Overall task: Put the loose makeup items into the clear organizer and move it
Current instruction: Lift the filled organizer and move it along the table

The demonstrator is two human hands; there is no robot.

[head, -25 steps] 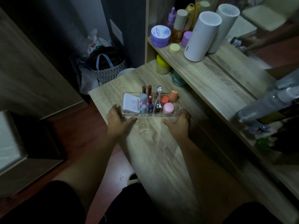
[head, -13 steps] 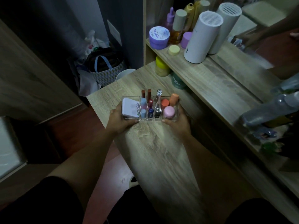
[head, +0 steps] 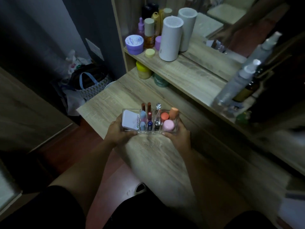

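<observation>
Above the near part of the wooden desk (head: 148,100), the clear organizer (head: 149,122) is held at both ends: the left hand (head: 119,133) and the right hand (head: 179,135) are closed on its side walls. If it is tilted, the tall lipsticks (head: 146,107) and the glass bottle (head: 158,113) could be tipped out.

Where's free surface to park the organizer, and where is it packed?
Both hands hold the clear organizer at its ends. Bare desk top lies beyond it, toward the yellow jar and green jar. The upper shelf is bare right of the white cylinder; left of it, jars and bottles crowd.
</observation>
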